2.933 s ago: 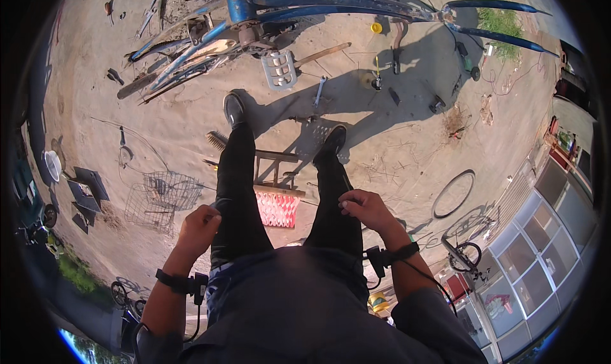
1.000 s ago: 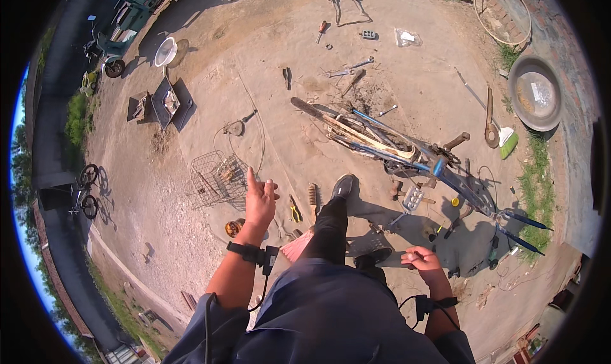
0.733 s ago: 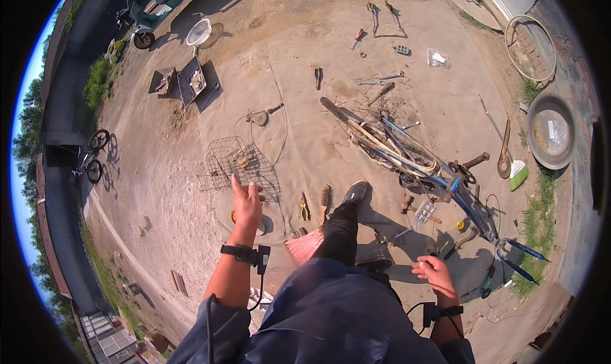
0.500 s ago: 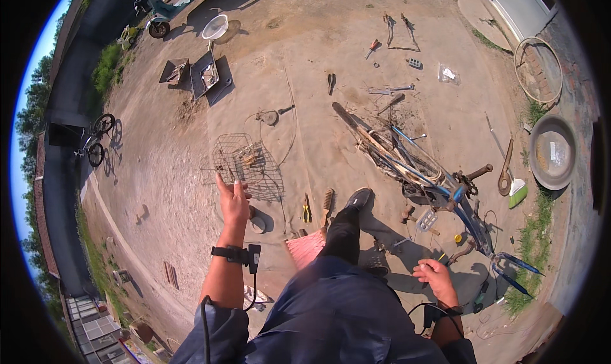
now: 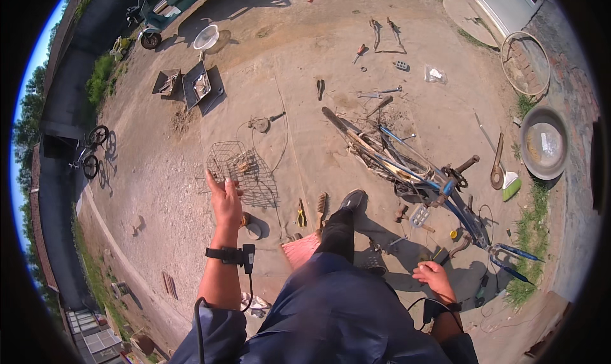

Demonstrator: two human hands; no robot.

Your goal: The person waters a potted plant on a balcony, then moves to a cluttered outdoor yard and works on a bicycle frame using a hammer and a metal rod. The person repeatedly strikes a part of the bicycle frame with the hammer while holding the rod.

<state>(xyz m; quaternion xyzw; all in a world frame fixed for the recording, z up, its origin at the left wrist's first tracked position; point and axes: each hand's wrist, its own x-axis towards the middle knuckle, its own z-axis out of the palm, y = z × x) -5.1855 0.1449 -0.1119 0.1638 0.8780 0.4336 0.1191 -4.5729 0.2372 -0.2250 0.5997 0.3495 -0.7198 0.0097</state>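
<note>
My left hand [image 5: 226, 200] reaches forward in front of a rusty wire basket [image 5: 261, 185], its fingers stretched out and apart, with no object visible in it. My right hand [image 5: 434, 276] hangs lower at the right, fingers loosely bent and apart, with nothing visible in it. Around my feet lie yellow-handled pliers [image 5: 301, 212], a wooden brush [image 5: 322, 203], a red patterned pad [image 5: 302, 252] and a metal pedal [image 5: 419, 216]. A weathered blue bicycle frame [image 5: 417, 171] with fork lies to the right of my left shoe [image 5: 353, 199].
Scattered tools [image 5: 359, 52], metal trays [image 5: 196, 86] and a white basin [image 5: 205, 38] lie farther off. A three-wheeler [image 5: 175, 4] stands at the top, a bicycle [image 5: 89, 152] at the left. A large grey basin [image 5: 544, 141], hoop [image 5: 526, 61] and broom [image 5: 509, 185] line the right wall.
The view has swung round leftward from the bicycle frame and bent over the yard. My left hand has lifted forward, fingers spreading, and has drifted slightly left in the last second.
</note>
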